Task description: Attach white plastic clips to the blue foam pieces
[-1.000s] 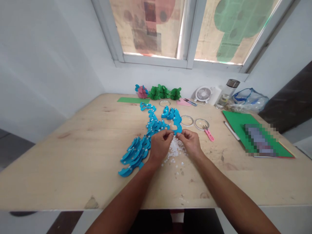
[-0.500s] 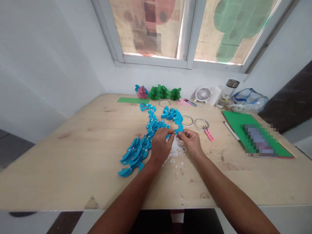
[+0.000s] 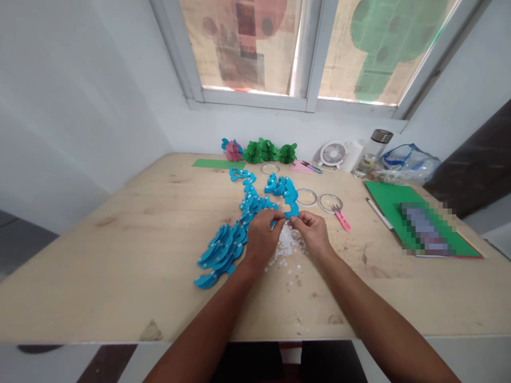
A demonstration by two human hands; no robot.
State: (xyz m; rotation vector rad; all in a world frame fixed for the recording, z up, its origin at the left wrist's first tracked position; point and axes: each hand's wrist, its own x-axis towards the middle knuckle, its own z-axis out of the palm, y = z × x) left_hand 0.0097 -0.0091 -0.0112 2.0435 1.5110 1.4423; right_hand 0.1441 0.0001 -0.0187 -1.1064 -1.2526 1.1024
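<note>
Between your two hands, a blue paper piece (image 3: 292,201) stands out just above the table (image 3: 120,255), its lower edge at your fingertips. Your right hand (image 3: 313,234) pinches that edge between thumb and finger. Your left hand (image 3: 263,234) has its thumb and fingers drawn close together at the piece's lower left; I can't tell whether paper or something smaller sits between them. The piece is bright, flat-coloured blue, with a curving outline of rounded lobes, and it bends away from you towards a small blue cluster (image 3: 276,184) of curled pieces dotted with white. Whether the two are joined is hard to tell.

Under and between your hands lie scattered white scraps (image 3: 286,244). Beside your left hand spreads a pile of blue pieces (image 3: 223,244), layered, scalloped and marked with small white patches; it trails away from you to a looped blue strip (image 3: 241,175). Beyond your right hand, pink snips (image 3: 342,219) touch one of two thin rings (image 3: 316,199) lying side by side.

Farther right, a white pen (image 3: 379,214) lies alongside a green sheet (image 3: 387,194). Along the wall stand green paper shapes (image 3: 266,151), a pink-and-blue one (image 3: 233,151), a white fan (image 3: 333,154) and a clear bottle (image 3: 371,154).
</note>
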